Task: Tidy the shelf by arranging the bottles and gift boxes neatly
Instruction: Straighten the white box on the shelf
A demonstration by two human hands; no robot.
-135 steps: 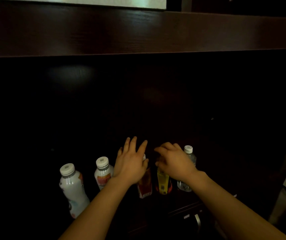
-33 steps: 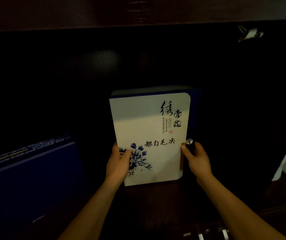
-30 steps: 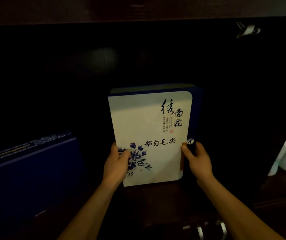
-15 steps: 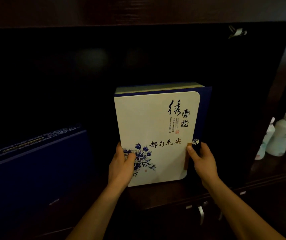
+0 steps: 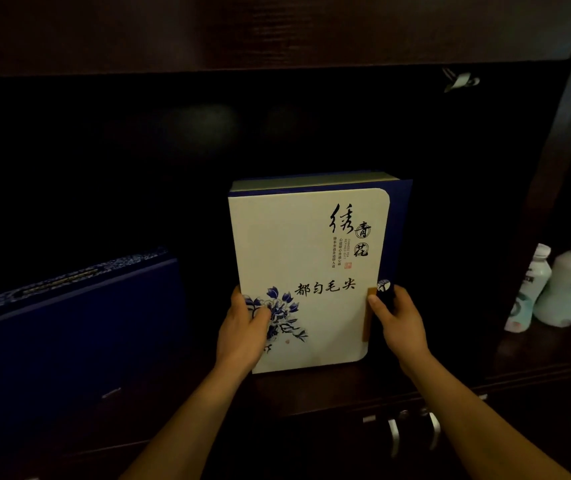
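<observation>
Standing upright on the shelf point(image 5: 311, 393), white tea gift box point(image 5: 305, 271) is the reference. Left of it, well apart: dark blue gift box point(image 5: 69, 334). Left hand point(image 5: 242, 332) clasps its lower left edge, thumb on the printed face; right hand point(image 5: 400, 322) is wrapped round its lower right edge. Right of it, past a divider: two pale bottles point(image 5: 554, 289). Risk: both grips sit low, so the tall box may tip on release, or scrape the divider if shoved sideways.

We let go of the small bottles and now hold the white gift box point(image 5: 306, 271) upright on the shelf point(image 5: 311, 389).
</observation>
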